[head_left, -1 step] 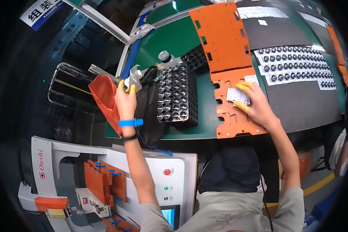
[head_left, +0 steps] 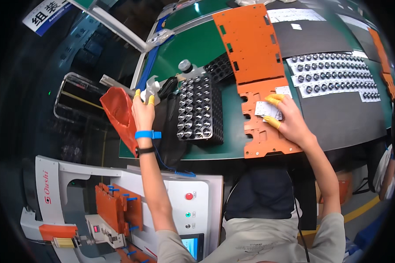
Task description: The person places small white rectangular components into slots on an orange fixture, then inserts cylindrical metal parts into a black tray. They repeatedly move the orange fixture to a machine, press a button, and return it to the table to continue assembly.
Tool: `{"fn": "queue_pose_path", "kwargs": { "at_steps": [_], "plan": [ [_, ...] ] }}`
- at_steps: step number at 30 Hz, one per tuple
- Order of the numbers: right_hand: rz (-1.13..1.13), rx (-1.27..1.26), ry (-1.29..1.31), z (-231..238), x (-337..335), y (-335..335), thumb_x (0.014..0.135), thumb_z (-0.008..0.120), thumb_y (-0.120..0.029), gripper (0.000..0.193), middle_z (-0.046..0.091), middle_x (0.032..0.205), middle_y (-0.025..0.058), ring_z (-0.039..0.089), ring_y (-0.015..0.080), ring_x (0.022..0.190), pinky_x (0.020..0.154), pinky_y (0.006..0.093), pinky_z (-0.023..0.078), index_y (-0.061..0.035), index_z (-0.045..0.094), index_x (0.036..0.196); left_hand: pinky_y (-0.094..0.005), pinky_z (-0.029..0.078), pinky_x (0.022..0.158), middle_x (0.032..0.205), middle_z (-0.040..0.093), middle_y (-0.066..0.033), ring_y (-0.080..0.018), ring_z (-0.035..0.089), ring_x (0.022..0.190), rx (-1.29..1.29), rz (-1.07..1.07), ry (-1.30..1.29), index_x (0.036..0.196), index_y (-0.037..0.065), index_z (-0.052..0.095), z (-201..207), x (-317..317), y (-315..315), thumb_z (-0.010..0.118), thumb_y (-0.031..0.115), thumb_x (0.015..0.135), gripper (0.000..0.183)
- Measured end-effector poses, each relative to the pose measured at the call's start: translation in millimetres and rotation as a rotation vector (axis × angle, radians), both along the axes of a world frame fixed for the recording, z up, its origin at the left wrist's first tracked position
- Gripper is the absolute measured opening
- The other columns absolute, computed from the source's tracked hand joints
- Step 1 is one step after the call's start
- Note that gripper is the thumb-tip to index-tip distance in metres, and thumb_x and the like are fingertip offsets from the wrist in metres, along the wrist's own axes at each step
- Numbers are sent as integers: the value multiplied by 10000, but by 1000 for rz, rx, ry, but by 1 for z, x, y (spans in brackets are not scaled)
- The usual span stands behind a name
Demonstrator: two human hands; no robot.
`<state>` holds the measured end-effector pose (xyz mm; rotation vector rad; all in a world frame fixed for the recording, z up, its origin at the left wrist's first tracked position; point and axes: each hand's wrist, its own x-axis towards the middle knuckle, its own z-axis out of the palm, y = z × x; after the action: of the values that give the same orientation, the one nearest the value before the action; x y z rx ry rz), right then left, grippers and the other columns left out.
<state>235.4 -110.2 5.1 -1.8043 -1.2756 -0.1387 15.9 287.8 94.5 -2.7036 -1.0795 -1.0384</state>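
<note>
My right hand (head_left: 291, 119), with yellow finger cots, pinches a small white board (head_left: 264, 108) dotted with dark marks. It holds the board over the lower section of an orange fixture plate (head_left: 267, 136), and another white piece (head_left: 284, 90) lies on that plate just beyond. My left hand (head_left: 143, 115) is at the left, wearing yellow finger cots and a blue wrist strap (head_left: 148, 134). Its visible fingertips are apart, close to a white, roll-like item (head_left: 152, 87); the other fingers are hidden. Beside it hangs a red-orange pouch (head_left: 117, 109).
A black rack of round cells (head_left: 195, 107) stands between my hands. Behind it are a capped bottle (head_left: 185, 66) and another black tray (head_left: 219, 68). White strips with black knob-like parts (head_left: 333, 76) cover the dark mat at right. A white machine (head_left: 193, 184) stands at lower left.
The whole view shifts slightly. The white board in my right hand tilts a little; both hands stay nearly in place.
</note>
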Motion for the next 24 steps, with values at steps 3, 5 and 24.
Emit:
{"fn": "queue_pose_path", "kwargs": {
  "at_steps": [3, 5, 24],
  "plan": [
    [-30, 13, -22, -3, 4, -5, 797, 781, -251, 465, 615, 1159, 181, 561, 354, 1087, 956, 426, 461, 20, 642, 1148, -496, 502, 906, 1143, 649, -296, -435, 632, 1058, 79, 10, -16, 1210, -71, 593, -24, 32, 36, 750, 339, 840, 573],
    [-42, 28, -39, -8, 10, -8, 796, 788, -278, 468, 607, 1154, 165, 567, 343, 1064, 937, 424, 468, 6, 643, 1140, -511, 529, 815, 1037, 693, -260, -405, 679, 950, -54, 240, 148, 1054, -5, 674, -27, 54, 17, 714, 415, 832, 477],
    [-33, -14, 55, 1, 3, -7, 836, 729, -164, 365, 616, 1187, 140, 552, 318, 1138, 992, 405, 446, 24, 665, 1142, -467, 480, 679, 807, 697, -188, -345, 675, 772, -190, 19, -341, 902, -45, 681, 51, 26, 102, 545, 206, 920, 286]
  ]
}}
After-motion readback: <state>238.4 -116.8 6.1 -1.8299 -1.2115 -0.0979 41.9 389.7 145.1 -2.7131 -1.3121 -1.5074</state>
